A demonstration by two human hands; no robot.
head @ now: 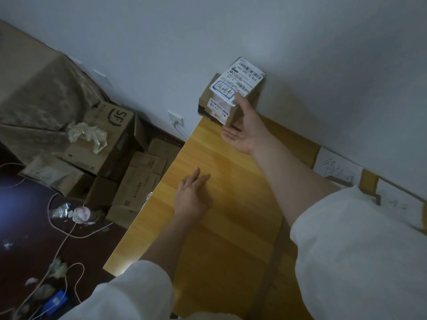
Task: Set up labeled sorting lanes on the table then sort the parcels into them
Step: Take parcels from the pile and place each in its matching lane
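One labelled parcel [231, 95] placed at worktop [208, 215] far end against wall; right hand [242, 128] released beside it, left hand [191, 195] flat, empty. Handwritten lane sheets [337, 169] laid; floor cartons [138, 181] apparently unsorted.

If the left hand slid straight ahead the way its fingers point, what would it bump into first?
The left hand lies flat on the table, fingers pointing toward the far end. The wood ahead looks bare, so it would probably meet the parcel by the wall, or the right hand beside it; depth is unclear.
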